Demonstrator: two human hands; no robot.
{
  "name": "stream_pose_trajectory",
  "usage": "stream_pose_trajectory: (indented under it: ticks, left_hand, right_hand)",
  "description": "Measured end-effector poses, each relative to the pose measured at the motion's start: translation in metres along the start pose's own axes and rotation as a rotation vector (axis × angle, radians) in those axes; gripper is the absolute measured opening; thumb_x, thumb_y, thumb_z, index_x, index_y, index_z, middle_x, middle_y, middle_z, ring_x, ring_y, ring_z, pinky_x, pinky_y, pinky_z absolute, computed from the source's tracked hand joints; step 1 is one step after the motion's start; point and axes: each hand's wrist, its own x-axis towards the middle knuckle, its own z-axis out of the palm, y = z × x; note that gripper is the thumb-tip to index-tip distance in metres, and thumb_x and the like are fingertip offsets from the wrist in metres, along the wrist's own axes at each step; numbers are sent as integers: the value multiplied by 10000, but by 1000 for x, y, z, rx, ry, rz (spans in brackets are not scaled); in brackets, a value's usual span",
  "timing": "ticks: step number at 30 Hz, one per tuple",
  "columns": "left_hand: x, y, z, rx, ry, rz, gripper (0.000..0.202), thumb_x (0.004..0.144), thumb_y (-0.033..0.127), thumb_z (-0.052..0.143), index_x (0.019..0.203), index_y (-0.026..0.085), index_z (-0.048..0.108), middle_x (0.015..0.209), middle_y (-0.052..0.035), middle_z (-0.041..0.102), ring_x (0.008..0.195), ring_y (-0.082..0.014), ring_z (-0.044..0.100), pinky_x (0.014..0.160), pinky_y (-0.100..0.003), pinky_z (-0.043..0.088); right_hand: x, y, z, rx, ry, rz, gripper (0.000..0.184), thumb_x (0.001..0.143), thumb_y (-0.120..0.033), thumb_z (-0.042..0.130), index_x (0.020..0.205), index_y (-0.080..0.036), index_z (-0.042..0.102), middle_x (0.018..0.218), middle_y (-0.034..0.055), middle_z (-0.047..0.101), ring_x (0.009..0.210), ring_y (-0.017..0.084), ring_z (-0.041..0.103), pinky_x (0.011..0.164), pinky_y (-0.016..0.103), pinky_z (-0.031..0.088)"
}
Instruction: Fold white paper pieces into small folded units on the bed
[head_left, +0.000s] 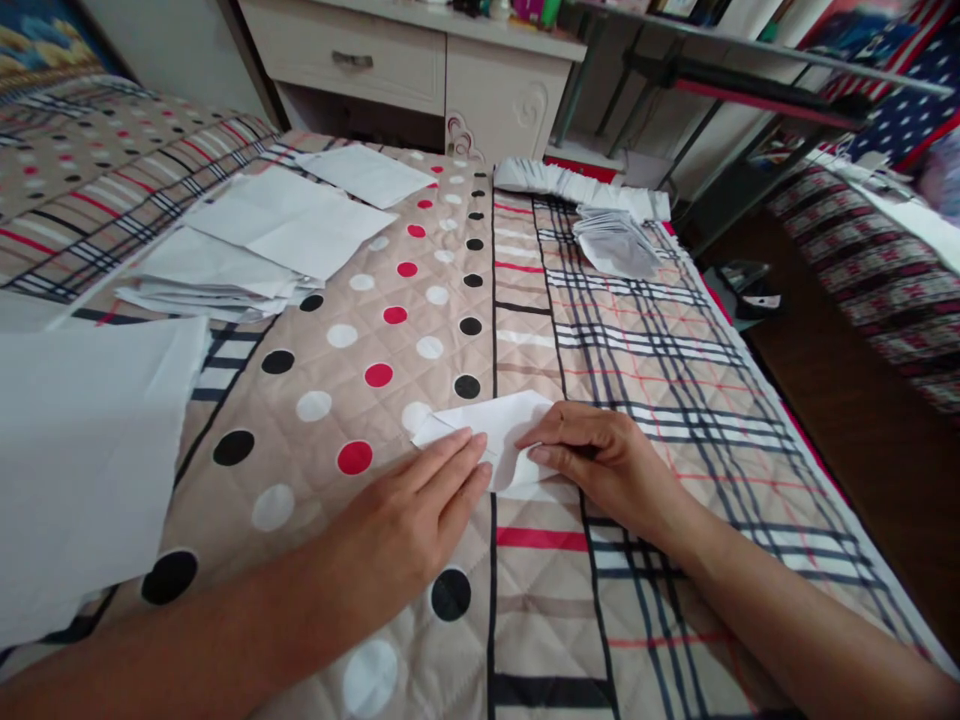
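Note:
A small piece of white paper (517,412), partly folded, lies on the bed cover in front of me. My left hand (420,500) rests flat on its left part, fingers stretched out and pressing it down. At the paper's right side, the thumb and fingers of my right hand (611,455) pinch a raised flap that curls upward. Part of the paper's right edge is hidden behind that hand.
Loose white sheets (292,215) lie in a pile at the left back, with a larger white stack (82,450) nearer. At the right back sit a long row of folded papers (577,185) and a smaller bundle (615,240). Beyond the bed stands a white cabinet (360,75).

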Motion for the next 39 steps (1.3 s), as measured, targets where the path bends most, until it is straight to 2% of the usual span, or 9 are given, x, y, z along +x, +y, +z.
stream_pose_trajectory:
  ticks: [3,7,18,26,32,39]
  left_hand:
    - [3,-1,-4,6,8,16,334,934,73,386,1156,43,635,1278,-175,634,1235,-267,573,1017,-365,519]
    - [5,-1,-7,-8,21,9,342,945,69,353,1094,48,660,1242,-172,656,1200,-261,600,987,-356,542]
    - [4,-1,-1,-44,38,-9,329,958,99,355,1099,56,649,1253,-175,646,1228,-253,576,1006,-357,531]
    - [0,-1,7,-91,83,-28,307,943,91,379,1123,54,625,1286,-193,614,1271,-263,532,1020,-376,511]
    - [1,-1,5,-100,74,-28,299,935,86,390,1119,56,624,1270,-183,628,1263,-261,540,1023,-368,511]
    - [2,-2,4,-112,59,-44,317,908,32,379,1101,58,629,1268,-176,631,1256,-247,549,1020,-359,516]
  right_hand:
    - [3,-2,2,-53,29,61,142,833,-214,692,965,-221,744,867,12,721,784,134,661,723,234,495]
    - [11,-6,5,-127,33,145,328,741,-186,776,1055,-227,689,735,-40,680,625,104,618,615,219,469]
    - [22,-19,3,-304,-122,69,370,751,-150,759,1077,-227,600,762,-54,696,697,113,637,656,229,427]
    - [39,-37,1,-499,-269,128,461,724,-106,734,1149,-206,586,707,-53,680,632,110,601,595,229,364]
    - [46,-45,3,-591,-304,157,471,709,-101,724,1149,-217,599,704,-48,678,618,112,590,562,231,324]
    - [46,-45,2,-569,-314,161,471,710,-103,729,1146,-219,592,709,-43,671,620,111,581,567,233,325]
